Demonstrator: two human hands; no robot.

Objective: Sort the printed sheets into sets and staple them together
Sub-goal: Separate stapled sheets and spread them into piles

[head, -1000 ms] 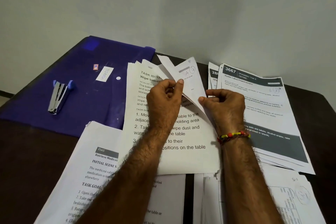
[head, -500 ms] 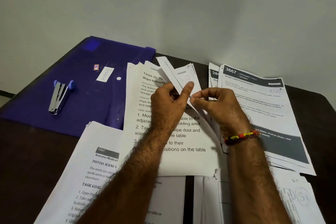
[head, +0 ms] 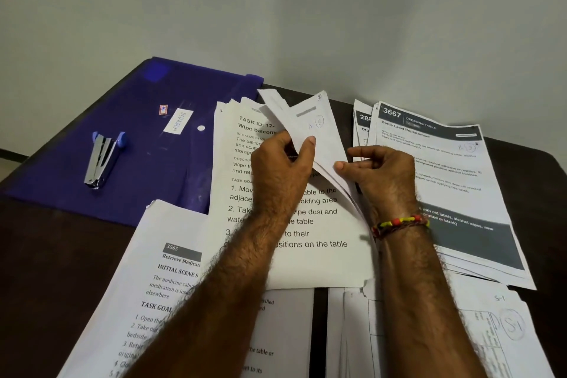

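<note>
Head view: dark tabletop [head: 46,255] spread with printed sheets. Centre stack [head: 306,261], headed "Wipe balcony", flat between both forearms. Left hand [head: 276,169] over its upper half, thumb and fingers [head: 310,144] pinching a few lifted sheets [head: 319,132] by their right edge, corners fanned upward, a pencilled mark showing on the top one. Right hand [head: 383,172] just right of that fan, fingers loosely curled, index tip touching the raised edges; whether anything is pinched there, cannot tell. Beaded bracelet [head: 399,222] on that wrist.

Further stacks around: "3667" stack [head: 445,181] to the right, "3565" stack [head: 159,285] near left, another pile [head: 460,331] near right. Blue folder [head: 138,132] far left with the stapler [head: 102,159] lying on it, well apart from both hands.

Handling, as a judgement: light, limp, easily creased paper, sliding readily sheet on sheet; best taken at a corner or edge with a thumb-and-fingertip pinch, the other hand steadying the stack. Sorting apparently in progress, stapling not yet begun.
</note>
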